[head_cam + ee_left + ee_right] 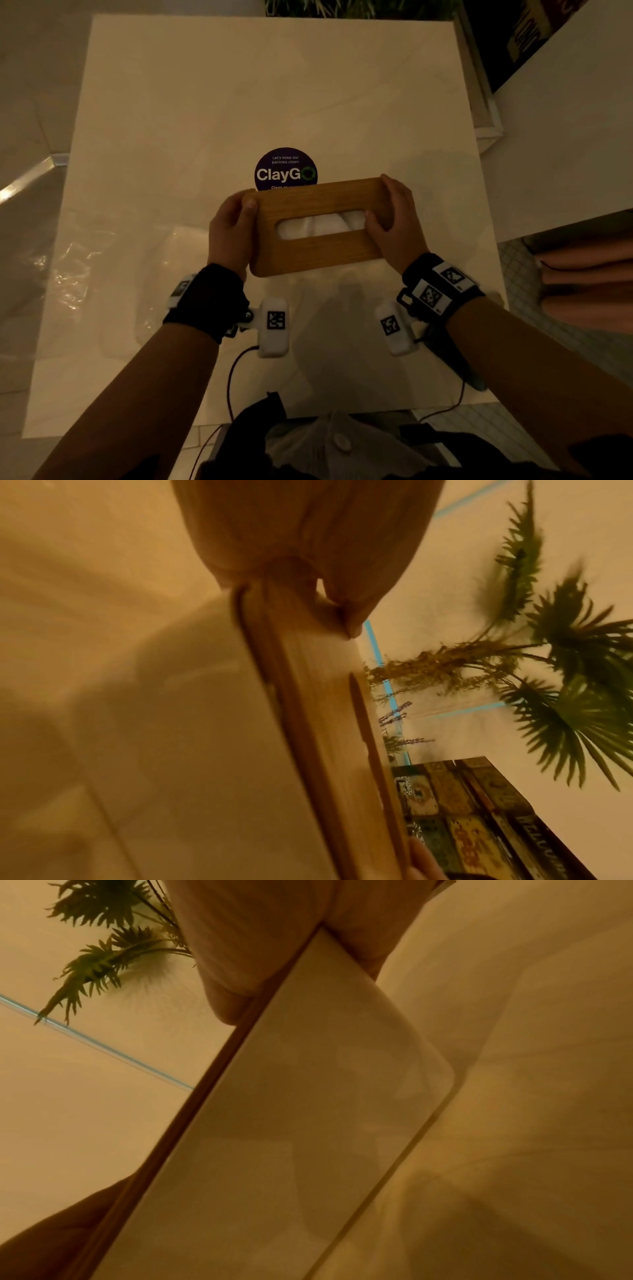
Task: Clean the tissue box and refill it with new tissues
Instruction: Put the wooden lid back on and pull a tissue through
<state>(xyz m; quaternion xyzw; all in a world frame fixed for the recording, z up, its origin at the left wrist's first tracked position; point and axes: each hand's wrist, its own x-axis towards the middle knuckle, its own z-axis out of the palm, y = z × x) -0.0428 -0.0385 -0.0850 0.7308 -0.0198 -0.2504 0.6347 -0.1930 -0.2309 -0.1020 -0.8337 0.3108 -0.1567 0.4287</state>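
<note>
Both hands, the left hand (230,229) and the right hand (394,222), clamp the ends of the tissue box (317,228) at frame centre, above the table (205,120), where an uneven grip could tip it or jam the tissues (318,223).

You've got a round dark sticker (285,168) on the bench (205,102) reading "Let's keep our pantries clean" and "ClayGo"; its bottom line is cut off. Tag patterns on wrist units aren't readable text.
</note>
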